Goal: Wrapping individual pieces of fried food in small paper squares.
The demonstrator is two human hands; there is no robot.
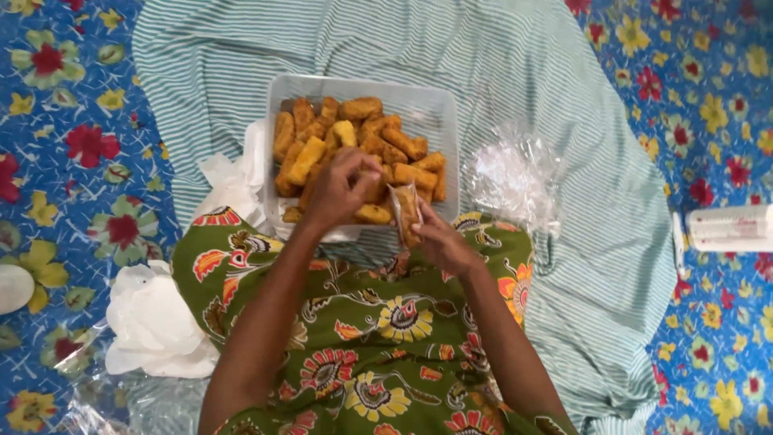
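nearest me, my right hand (443,242) pinches a small clear bag (407,213) with one fried stick inside; my left hand (338,189) closes on another in the plastic tray (439,109); most fried sticks (354,137) look unbagged; spare bags (515,173) wait beyond.

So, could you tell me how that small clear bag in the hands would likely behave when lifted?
The bag looks like thin clear film, so probably floppy and crinkly. It holds one fried stick, so likely light. The right hand grips it from below while the left hand is at its top; the film may be greasy and slippery.
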